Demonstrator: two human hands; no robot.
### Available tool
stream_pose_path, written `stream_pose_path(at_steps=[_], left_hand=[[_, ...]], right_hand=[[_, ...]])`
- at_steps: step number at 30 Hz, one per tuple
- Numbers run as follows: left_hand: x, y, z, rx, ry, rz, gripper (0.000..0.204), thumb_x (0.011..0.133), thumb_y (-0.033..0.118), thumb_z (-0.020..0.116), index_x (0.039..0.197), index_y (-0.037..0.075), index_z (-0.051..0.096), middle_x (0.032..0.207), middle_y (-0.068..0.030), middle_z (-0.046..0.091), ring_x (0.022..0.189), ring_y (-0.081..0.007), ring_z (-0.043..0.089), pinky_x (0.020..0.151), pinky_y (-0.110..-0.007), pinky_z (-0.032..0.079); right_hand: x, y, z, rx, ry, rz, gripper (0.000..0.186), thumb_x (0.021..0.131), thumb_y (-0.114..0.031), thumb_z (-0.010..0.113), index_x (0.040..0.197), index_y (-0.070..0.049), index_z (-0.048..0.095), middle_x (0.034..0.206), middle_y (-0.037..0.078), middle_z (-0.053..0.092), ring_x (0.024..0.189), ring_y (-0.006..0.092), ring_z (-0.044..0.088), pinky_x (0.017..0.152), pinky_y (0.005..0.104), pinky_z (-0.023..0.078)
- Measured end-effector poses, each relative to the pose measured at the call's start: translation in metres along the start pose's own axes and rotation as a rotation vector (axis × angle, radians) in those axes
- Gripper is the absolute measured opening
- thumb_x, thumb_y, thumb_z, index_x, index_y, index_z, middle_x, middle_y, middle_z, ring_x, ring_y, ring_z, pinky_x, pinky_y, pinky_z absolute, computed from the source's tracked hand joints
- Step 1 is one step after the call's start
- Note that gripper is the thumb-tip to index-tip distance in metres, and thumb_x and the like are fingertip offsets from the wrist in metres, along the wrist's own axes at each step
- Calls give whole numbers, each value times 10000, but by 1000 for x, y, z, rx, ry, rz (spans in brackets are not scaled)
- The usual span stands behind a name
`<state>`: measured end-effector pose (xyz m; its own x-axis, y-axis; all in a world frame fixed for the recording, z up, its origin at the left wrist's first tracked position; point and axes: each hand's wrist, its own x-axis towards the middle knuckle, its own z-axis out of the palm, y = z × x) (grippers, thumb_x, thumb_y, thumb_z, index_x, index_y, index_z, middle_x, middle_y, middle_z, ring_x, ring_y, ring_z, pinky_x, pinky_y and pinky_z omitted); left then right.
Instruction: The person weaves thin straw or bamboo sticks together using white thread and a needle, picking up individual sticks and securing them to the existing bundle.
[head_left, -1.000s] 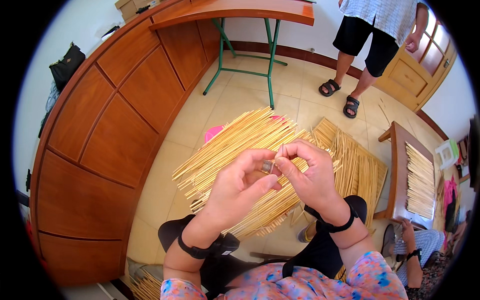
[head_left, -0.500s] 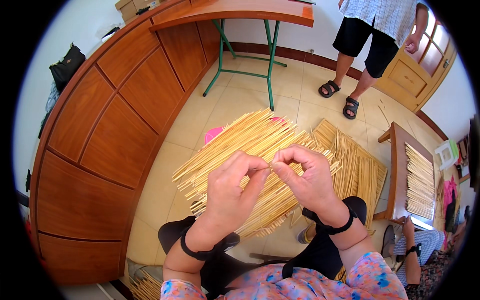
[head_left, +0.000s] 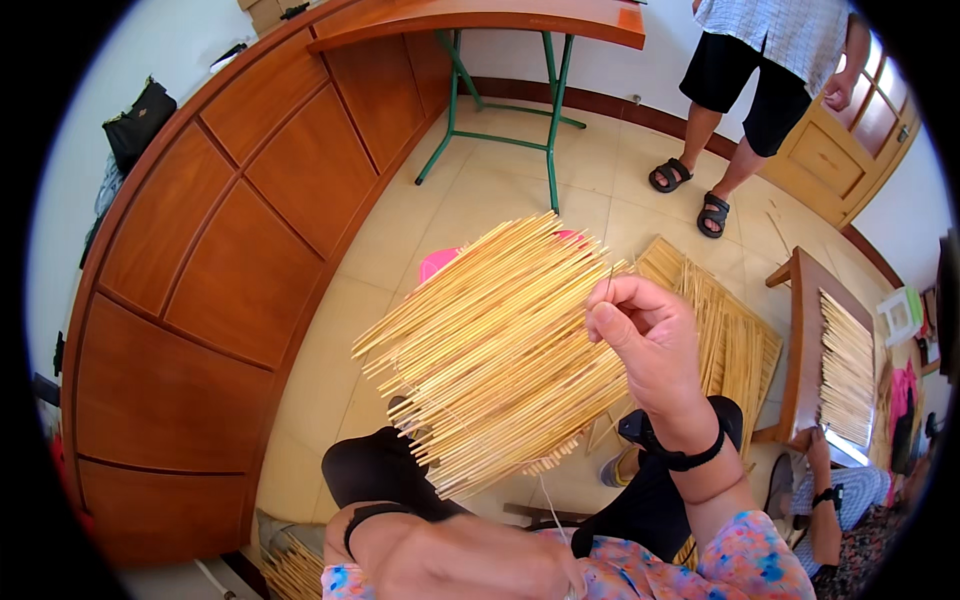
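A mat of thin straw-coloured stalks [head_left: 490, 350], tied across with thread, lies at a slant before me over a pink seat [head_left: 437, 263]. Above its right edge my right hand [head_left: 645, 335] is closed in a pinch on a thin needle [head_left: 611, 282], which points upward. Low against my lap, my left hand [head_left: 500, 560] is smeared by motion and its fingers are hard to make out. White thread [head_left: 548, 500] hangs between the mat's lower edge and that hand.
More loose stalks lie on a woven board [head_left: 735, 340] at the right. Beyond it stands a low table [head_left: 800, 340] with another stalk mat [head_left: 845, 360], where a seated person works. Wooden panelling [head_left: 200, 300] curves along the left. Someone in sandals [head_left: 713, 215] stands near a green-legged table [head_left: 552, 130].
My hands were together over the mat, fingertips meeting. The left has dropped to my lap, while the right has moved right with the needle. White thread now shows below the mat.
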<state>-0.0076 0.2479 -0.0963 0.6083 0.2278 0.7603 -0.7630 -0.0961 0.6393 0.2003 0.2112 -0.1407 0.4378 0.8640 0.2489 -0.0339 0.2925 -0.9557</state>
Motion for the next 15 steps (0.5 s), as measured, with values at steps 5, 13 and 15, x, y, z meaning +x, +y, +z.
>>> stream_pose_path(at_steps=[5, 13, 15], left_hand=[[14, 5, -1, -218, -105, 83, 147, 789, -33, 663, 691, -134, 618, 662, -218, 550, 538, -324, 581, 508, -394, 505], [16, -2, -19, 124, -14, -50, 170, 812, 78, 676, 747, -54, 591, 648, -141, 534, 511, -255, 581, 494, -381, 530], [12, -10, -27, 326, 271, -395, 39, 840, 21, 623, 869, -5, 621, 777, -81, 609, 691, -180, 610, 628, -265, 491]], right_hand=[[-3, -1, -1, -7, 5, -19, 80, 867, -33, 654, 929, 16, 645, 849, -7, 626, 750, 36, 546, 677, 186, 452], [-8, -4, 3, -58, -90, -13, 87, 848, -39, 671, 917, 13, 662, 861, 25, 657, 789, 71, 582, 725, 220, 474], [-10, -6, 5, -172, -187, -41, 82, 832, -45, 683, 895, 6, 673, 850, 49, 670, 779, 86, 604, 721, 226, 480]])
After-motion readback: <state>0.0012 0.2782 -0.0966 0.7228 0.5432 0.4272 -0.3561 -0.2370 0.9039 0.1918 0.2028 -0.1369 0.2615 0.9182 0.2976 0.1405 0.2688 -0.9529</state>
